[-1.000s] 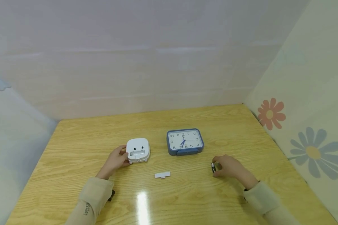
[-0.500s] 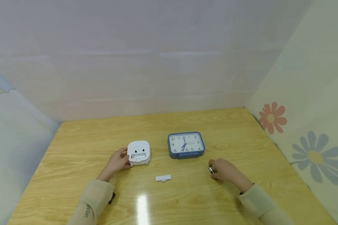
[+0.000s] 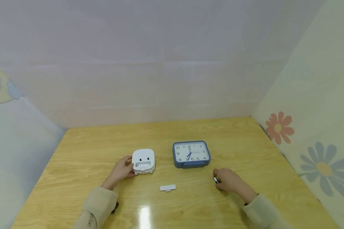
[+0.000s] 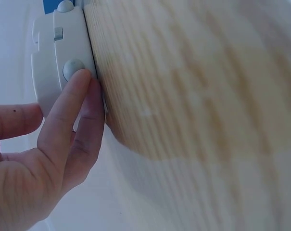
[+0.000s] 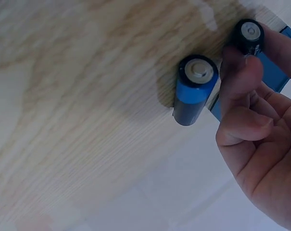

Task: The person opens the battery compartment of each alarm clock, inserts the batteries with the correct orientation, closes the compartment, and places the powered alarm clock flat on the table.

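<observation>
My left hand grips the near left corner of a white rounded device lying on the table, thumb on its upper edge and fingers against its side. Two dark dots and an uncovered battery compartment show on its upper face. In the left wrist view, fingertips rest by a small round foot. My right hand pinches a dark battery between thumb and finger. Right beside it in the right wrist view is a second battery, blue and dark grey. A white battery cover lies between the hands.
A blue-framed clock lies face up beyond the hands, right of the white device. The wooden table meets a pale cloth backdrop behind, and a flower-printed one on the right. A dark object shows at the left cuff.
The right hand has moved slightly left, nearer the clock, and less of the battery shows. The left hand keeps its hold. Everything sits lower in the head view.
</observation>
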`<state>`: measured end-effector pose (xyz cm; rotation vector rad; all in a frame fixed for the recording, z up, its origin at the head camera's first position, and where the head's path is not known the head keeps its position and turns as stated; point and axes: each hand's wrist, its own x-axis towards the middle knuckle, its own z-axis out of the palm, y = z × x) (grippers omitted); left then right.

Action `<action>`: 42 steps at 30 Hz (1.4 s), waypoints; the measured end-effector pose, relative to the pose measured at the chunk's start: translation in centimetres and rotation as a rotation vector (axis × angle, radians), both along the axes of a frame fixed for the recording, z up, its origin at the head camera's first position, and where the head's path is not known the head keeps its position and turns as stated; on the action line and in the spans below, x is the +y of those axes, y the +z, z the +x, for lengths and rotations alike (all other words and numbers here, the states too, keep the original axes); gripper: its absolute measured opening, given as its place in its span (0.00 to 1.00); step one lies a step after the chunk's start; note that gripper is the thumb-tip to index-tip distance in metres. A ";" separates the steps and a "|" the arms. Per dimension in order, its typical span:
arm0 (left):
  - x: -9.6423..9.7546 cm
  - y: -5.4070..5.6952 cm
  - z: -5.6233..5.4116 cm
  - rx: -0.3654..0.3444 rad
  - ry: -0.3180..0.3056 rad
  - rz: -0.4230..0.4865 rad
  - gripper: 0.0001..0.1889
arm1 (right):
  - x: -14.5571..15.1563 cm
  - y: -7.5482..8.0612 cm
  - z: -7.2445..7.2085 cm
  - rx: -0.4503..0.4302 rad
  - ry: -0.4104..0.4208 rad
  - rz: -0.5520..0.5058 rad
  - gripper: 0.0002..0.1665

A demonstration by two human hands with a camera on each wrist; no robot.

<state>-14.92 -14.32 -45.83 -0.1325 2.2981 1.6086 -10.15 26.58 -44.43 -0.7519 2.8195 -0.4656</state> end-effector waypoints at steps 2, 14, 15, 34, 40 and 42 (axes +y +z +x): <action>0.0 -0.1 0.1 0.000 -0.003 -0.005 0.23 | 0.1 -0.2 0.1 -0.004 -0.002 0.000 0.11; 0.1 -0.1 0.0 0.008 0.001 -0.026 0.23 | -0.2 0.0 -0.1 -0.037 -0.035 -0.016 0.10; 0.1 -0.1 0.0 0.006 0.005 -0.022 0.23 | -0.3 0.2 -0.1 -0.038 -0.039 -0.021 0.10; 0.1 -0.1 -0.1 0.008 0.001 -0.034 0.23 | -3.4 1.7 -1.3 -0.015 -0.054 -0.123 0.12; 0.1 -0.1 -0.1 -0.002 -0.002 -0.031 0.23 | -4.7 2.1 -1.6 0.022 -0.016 -0.145 0.12; 0.0 -0.1 -0.1 -0.001 0.001 -0.030 0.23 | -5.2 2.3 -1.7 0.033 -0.002 -0.157 0.12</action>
